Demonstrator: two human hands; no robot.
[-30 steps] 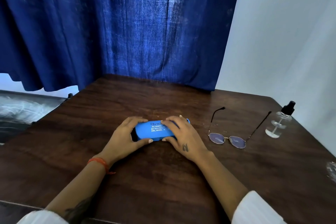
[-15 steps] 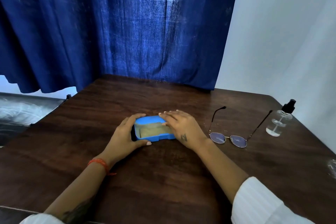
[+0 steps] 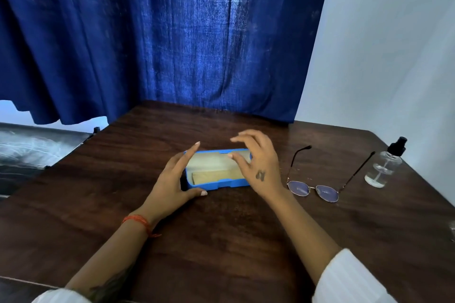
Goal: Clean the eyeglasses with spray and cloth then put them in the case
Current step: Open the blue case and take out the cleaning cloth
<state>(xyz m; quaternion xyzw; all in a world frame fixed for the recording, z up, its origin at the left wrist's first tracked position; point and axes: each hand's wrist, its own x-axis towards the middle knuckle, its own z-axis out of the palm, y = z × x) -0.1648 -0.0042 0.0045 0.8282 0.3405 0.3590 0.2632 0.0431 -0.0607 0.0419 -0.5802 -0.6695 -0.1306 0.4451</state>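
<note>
Blue case (image 3: 216,183) open on the dark wooden table (image 3: 221,241), lid raised, a folded tan cloth (image 3: 209,177) inside; left hand (image 3: 172,184) cupped round the case's left end, thumb against the front wall, forefinger stretched up past the lid corner. Right hand (image 3: 258,167) just over the case's right end, fingers spread and loosely bent, grasping nothing. Eyeglasses (image 3: 317,184) right of the case, arms unfolded, apart from both hands; spray bottle (image 3: 384,165) upright, farther right still.
</note>
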